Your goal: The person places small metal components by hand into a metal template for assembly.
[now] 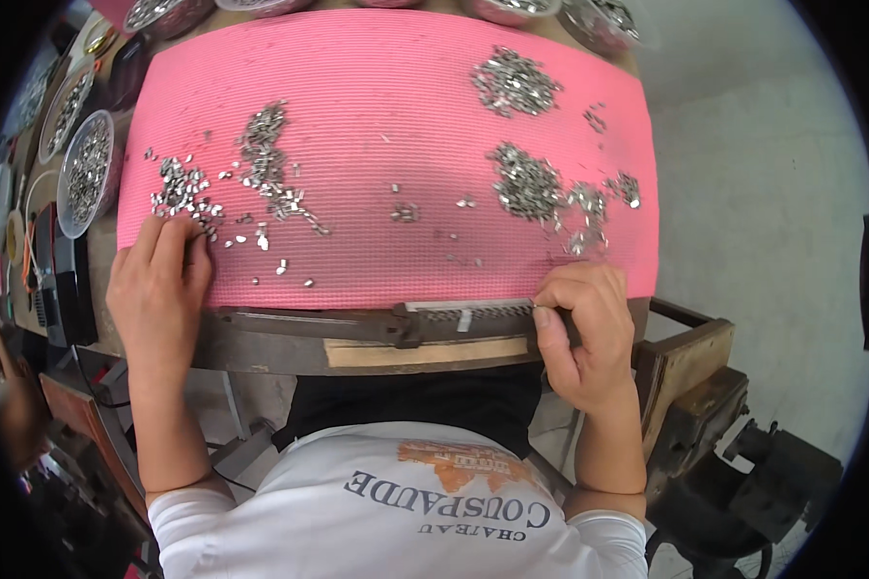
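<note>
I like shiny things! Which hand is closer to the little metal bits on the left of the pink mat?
Left. The left hand has its fingertips right at the pile of small metal pieces; the right hand is far across, at the metal rail.

A single view is supplied: the head camera, the left unit of a side-by-side pair worn on the person's head. It faces steeply downward and slightly forward, so the person's own torso fills the lower centre and both forearms enter from the lower edge. The picture is upright and unmirrored. The near field holds the left hand (159, 285) and right hand (579, 328) at the front edge of a pink mat (386, 116), which spans the upper frame. The fisheye lens bends straight edges toward the rim, and dark corners surround the circular field. No second view is present, so no overlap exists.
</note>
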Action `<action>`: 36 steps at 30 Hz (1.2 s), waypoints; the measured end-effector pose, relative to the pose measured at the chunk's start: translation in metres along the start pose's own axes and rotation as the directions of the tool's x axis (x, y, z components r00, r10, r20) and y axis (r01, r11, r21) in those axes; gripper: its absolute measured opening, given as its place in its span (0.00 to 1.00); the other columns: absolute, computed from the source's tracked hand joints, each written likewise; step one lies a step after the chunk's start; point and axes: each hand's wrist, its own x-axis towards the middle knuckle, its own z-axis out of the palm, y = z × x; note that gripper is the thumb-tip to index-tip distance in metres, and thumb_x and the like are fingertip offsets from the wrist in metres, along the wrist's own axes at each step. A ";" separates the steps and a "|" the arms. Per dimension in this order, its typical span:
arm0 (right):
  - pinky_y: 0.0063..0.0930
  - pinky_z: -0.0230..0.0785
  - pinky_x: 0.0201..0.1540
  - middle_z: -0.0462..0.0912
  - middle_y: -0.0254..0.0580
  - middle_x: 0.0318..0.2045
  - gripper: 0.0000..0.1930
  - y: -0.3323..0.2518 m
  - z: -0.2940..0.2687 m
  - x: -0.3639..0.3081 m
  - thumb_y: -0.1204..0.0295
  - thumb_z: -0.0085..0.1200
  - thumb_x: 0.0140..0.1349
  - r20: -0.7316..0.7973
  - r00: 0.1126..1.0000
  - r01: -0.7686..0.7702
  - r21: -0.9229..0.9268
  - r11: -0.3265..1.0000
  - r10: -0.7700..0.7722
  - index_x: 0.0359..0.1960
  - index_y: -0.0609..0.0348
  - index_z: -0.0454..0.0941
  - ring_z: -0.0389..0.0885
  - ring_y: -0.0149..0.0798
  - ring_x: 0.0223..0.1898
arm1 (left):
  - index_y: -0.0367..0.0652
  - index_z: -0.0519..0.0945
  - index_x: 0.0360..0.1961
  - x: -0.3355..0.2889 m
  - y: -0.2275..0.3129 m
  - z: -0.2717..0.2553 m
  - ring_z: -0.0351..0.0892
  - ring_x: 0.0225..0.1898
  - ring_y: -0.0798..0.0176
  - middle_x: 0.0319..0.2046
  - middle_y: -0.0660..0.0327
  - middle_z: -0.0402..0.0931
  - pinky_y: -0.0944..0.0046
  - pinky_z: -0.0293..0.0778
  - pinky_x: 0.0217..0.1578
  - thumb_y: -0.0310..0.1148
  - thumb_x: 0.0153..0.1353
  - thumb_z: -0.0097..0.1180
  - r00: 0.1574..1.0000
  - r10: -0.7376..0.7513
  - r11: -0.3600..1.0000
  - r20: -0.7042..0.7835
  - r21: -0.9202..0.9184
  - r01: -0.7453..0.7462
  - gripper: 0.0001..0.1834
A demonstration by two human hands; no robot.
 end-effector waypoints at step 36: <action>0.37 0.70 0.45 0.82 0.46 0.39 0.11 0.005 0.008 -0.029 0.76 0.59 0.52 -0.034 0.991 0.120 -0.182 0.976 -0.129 0.38 0.67 0.82 0.85 0.43 0.40 | 0.47 0.80 0.39 0.015 0.188 0.007 0.80 0.41 0.59 0.41 0.65 0.80 0.57 0.68 0.42 0.26 0.48 0.71 0.908 0.415 0.713 -0.064 -0.597 -0.368 0.17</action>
